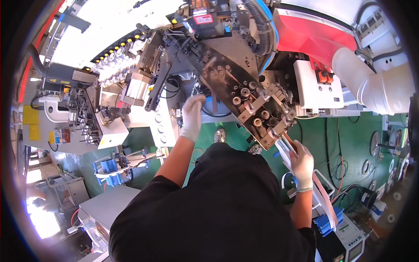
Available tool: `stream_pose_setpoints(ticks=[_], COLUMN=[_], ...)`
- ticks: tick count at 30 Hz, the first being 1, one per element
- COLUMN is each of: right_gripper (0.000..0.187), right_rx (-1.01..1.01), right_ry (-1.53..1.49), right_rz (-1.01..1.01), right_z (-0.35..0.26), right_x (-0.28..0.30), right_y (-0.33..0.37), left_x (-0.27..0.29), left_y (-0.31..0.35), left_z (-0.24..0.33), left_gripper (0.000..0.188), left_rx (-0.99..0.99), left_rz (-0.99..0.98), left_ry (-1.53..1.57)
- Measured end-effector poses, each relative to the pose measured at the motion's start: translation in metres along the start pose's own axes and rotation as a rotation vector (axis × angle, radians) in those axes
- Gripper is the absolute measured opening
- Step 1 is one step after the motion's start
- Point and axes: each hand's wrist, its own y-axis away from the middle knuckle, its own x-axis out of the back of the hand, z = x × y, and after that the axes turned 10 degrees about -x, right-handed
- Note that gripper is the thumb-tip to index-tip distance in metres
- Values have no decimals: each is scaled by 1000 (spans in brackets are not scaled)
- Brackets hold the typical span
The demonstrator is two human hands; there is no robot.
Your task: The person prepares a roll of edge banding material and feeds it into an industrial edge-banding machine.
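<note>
The left hand (192, 112), in a white glove, is raised to the middle of the machine (227, 65), its fingers curled against the dark frame just left of the roller plate (244, 94). Whether those fingers are closed on a part or only pressed there, I cannot tell; the back of the glove hides them. Blue cables (212, 104) hang just right of this hand, and white block housings sit further off to its left.

The roller plate runs down and to the right from the left hand's grip, carrying pairs of small black rollers (244, 92) in a slanted row (a feed or straightening track, by the look of it). Its lower end reaches almost to the other hand.

The right hand (301, 165), also gloved, is clamped on a flat white strip (324, 196) with a copper-coloured wire or strip (289, 142) alongside it. The copper end rises from above the grip to touch the bottom of the roller track; the white strip trails down below the grip toward a blue holder (328, 220).

My judgement: the step in hand is feeding the strip into the lower mouth of the rollers, right hand guiding, left hand steadying or working something upstream. The next move would call for keeping the copper end in line with the roller gap, with a firm pinch close behind the tip so it does not buckle.
</note>
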Motion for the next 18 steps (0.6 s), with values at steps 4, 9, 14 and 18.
stream_pose_setpoints(ticks=[4, 9, 14, 18], right_gripper=[32, 17, 16, 18], right_rx=[-87, -349, -314, -319], right_ry=[-53, 129, 209, 246], right_rz=[-18, -55, 83, 103], right_z=[59, 30, -5, -28], right_x=[12, -4, -43, -44], right_y=[32, 36, 5, 11], left_x=[26, 2, -38, -51], left_y=[66, 61, 61, 36], left_z=[-60, -44, -93, -85], left_gripper=[28, 37, 34, 31], left_rx=[293, 435, 492, 637], left_rz=[-426, -632, -593, -856], left_ry=[-61, -81, 212, 429])
